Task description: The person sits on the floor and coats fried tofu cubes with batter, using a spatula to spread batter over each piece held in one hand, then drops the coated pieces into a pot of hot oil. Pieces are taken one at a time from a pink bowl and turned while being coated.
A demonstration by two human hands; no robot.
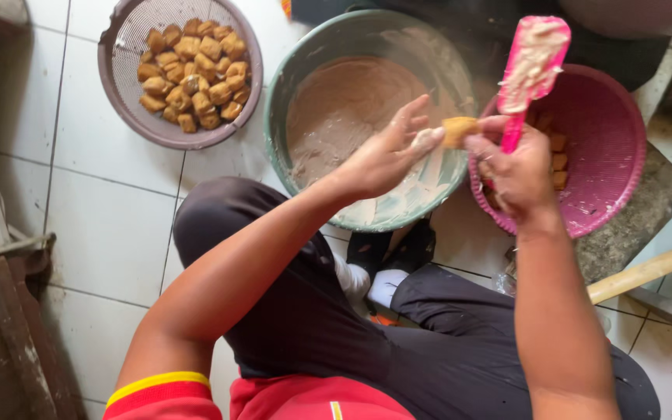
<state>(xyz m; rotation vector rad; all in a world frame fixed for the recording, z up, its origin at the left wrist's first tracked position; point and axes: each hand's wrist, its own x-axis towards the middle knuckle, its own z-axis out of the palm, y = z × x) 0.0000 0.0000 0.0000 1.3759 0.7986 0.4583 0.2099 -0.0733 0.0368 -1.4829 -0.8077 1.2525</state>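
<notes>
Sitting at far left on the tiled floor (103, 233), a sieve (118, 101) of fried tofu pieces. Left hand (386, 155) pinching one tofu piece (459, 130) over the green basin (398, 210) of paste. Right hand (516, 173) gripping a pink spatula (532, 66) above the pink basket (616, 171), steadying the piece. Filling likely underway; needing paste pressed in next.

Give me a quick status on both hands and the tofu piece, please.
Left hand pinching tofu piece over green basin. Right hand grips pink spatula, also touching the piece. Nothing in the way.
</notes>
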